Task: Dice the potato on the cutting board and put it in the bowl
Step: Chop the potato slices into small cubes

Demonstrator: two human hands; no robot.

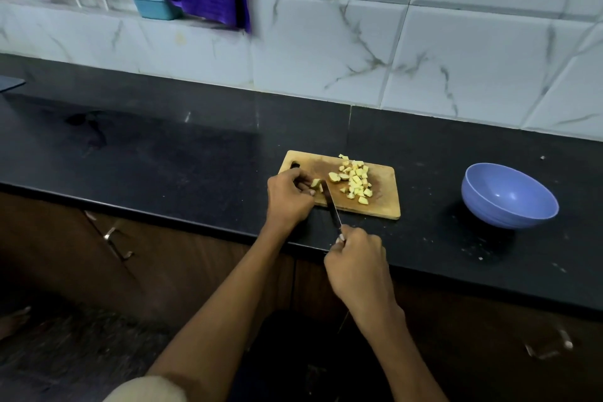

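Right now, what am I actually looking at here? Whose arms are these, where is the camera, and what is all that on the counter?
There is no machine here: these are a person's two bare arms, filmed by one wide-angle camera worn on their head, looking forward and down. That is why the arms reach in from the bottom.

On the black counter lies a small wooden cutting board. A pile of diced potato sits on it. The left hand pinches a last potato piece at the board's near-left part. The right hand grips a knife, its blade resting beside that piece.

To the right stands a blue bowl, apart from the board, with no potato in it yet.
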